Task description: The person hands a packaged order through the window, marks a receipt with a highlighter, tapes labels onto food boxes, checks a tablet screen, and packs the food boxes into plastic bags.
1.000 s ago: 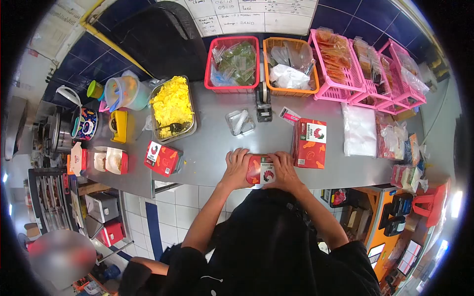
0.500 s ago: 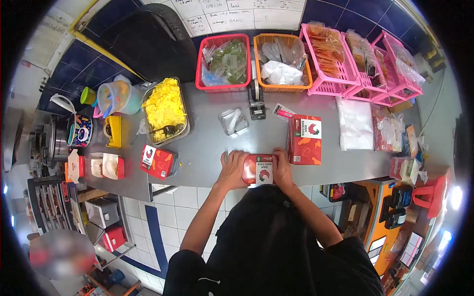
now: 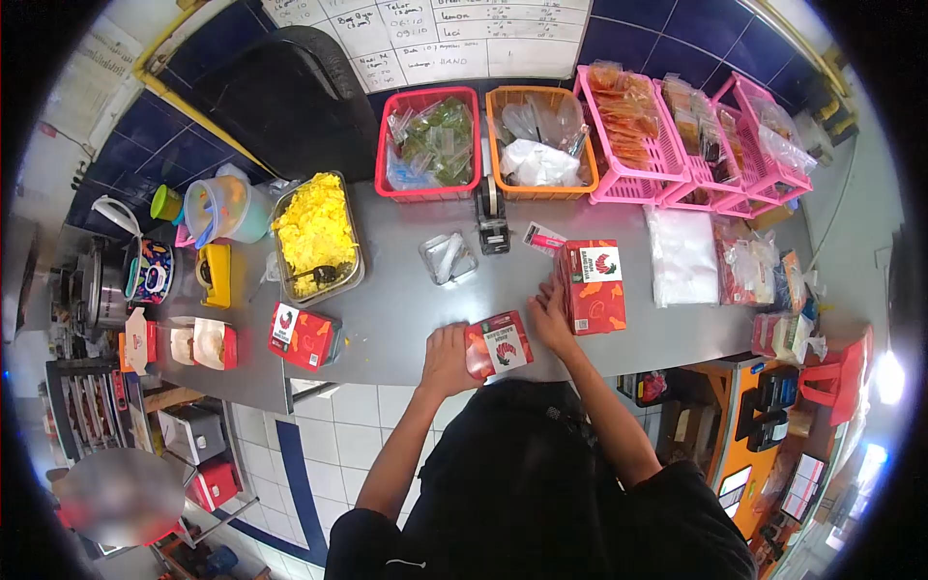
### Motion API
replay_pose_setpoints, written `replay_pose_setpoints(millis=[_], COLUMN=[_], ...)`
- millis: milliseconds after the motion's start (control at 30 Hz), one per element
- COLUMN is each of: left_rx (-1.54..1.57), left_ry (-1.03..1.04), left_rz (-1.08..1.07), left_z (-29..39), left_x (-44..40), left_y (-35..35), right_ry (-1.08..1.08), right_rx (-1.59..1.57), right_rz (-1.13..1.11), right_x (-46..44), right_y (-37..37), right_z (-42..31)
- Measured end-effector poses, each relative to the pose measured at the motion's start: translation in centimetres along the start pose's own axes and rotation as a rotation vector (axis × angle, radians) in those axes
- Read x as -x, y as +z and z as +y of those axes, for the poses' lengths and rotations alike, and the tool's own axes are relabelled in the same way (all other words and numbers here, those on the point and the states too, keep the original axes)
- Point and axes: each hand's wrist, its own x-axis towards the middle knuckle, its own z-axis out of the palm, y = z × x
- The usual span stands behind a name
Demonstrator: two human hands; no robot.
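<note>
A red printed cardboard food box [image 3: 499, 345] sits at the counter's front edge, turned at a slight angle. My left hand [image 3: 448, 360] grips it by its left end, the fingertips partly hidden. To the right, my right hand [image 3: 553, 317] is off that box, with its fingers stretched out along the left side of a stack of the same red boxes [image 3: 594, 287]. Whether the fingertips touch the stack I cannot tell. Behind the box in my left hand lies a small clear tray [image 3: 449, 259] with white items in it.
At left are a container of yellow shredded food [image 3: 316, 232], another red box [image 3: 304, 334], an open box [image 3: 203, 343] and a yellow tape dispenser [image 3: 215, 275]. Behind stand a red basket [image 3: 428, 189], an orange basket [image 3: 541, 189] and pink baskets [image 3: 643, 190]. Plastic bags [image 3: 683, 256] lie right.
My right hand has let go of the red box and moved up and right to the stack. The box has turned slightly under my left hand. The view has shifted a little.
</note>
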Motion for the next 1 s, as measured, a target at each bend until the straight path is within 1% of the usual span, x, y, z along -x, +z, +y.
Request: replay_pose_setpoints(millis=[33,67,133,167,233,267,300,367,400,467,533,567,633,667,733,767,833,867,933,967,1000], left_rx=[0.004,0.009,-0.005,-0.004,-0.032,-0.037,-0.021,-0.012,-0.009,-0.013,0.020,0.012,-0.011,0.003,-0.001,-0.002,0.022,0.037,0.028,0.017,0.015], left_ry=[-0.018,-0.017,-0.028,-0.024,-0.033,-0.038,-0.022,-0.006,-0.014,-0.013,-0.040,-0.038,-0.040,-0.045,-0.056,-0.070,-0.059,-0.039,-0.053,-0.059,-0.056], left_rz=[0.004,0.008,-0.007,-0.004,-0.015,-0.011,-0.003,0.004,-0.018,-0.048,-0.063,-0.067,-0.054,-0.056,-0.073,-0.094,-0.073,-0.060,-0.058,-0.072,-0.082], left_z=[-0.1,-0.1,0.0,0.0,-0.1,-0.1,-0.1,-0.1,-0.1,0.1,0.3,0.4,0.3,0.5,0.6,0.7,0.6,0.5,0.4,0.5,0.5], left_x=[-0.1,-0.2,-0.1,-0.3,-0.2,-0.1,-0.1,-0.1,-0.1,-0.3,-0.4,-0.4,-0.4,-0.5,-0.5,-0.5,-0.4,-0.4,-0.6,-0.4,-0.5], left_y=[0.1,0.1,0.0,0.1,0.1,0.1,0.1,0.0,0.0,-0.1,-0.5,-0.4,-0.2,-0.3,-0.5,-0.6,-0.7,-0.8,-0.8,-0.8,-0.8], right_ry=[0.101,0.099,0.076,0.073,-0.097,0.002,-0.001,0.043,0.014,0.212,0.310,0.310,0.330,0.326,0.421,0.418,0.222,0.221,0.003,0.011,0.142], right_rx=[-0.043,-0.037,0.090,0.091,0.114,0.021,0.016,0.136,0.129,-0.163,-0.488,-0.497,-0.237,-0.240,-0.447,-0.441,-0.628,-0.621,-0.152,-0.155,0.033], right_rz=[0.087,0.086,0.065,0.068,0.117,0.172,0.167,0.173,0.165,-0.045,0.005,0.007,-0.030,-0.030,-0.062,-0.068,-0.099,-0.111,-0.041,-0.038,0.031], right_x=[-0.1,-0.1,0.3,-0.1,-1.1,-1.1,-1.6,-3.5,-4.2,-6.3,-8.4,-9.8,-12.6,-13.1,-14.1,-14.1,-13.3,-12.4,-10.9,-10.9,-11.3], right_y=[-0.4,-1.1,-2.5,-3.3,-4.9,-5.3,-5.5,-5.8,-4.8,-2.3,1.5,2.5,4.0,4.1,3.9,4.0,4.4,4.6,5.0,5.3,5.6], right_z=[-0.6,-1.4,-2.4,-1.6,0.7,0.7,0.8,0.9,-0.8,-5.1,-7.9,-8.3,-8.3,-8.1,-7.6,-6.8,-4.8,-4.3,-3.4,-3.6,-3.8])
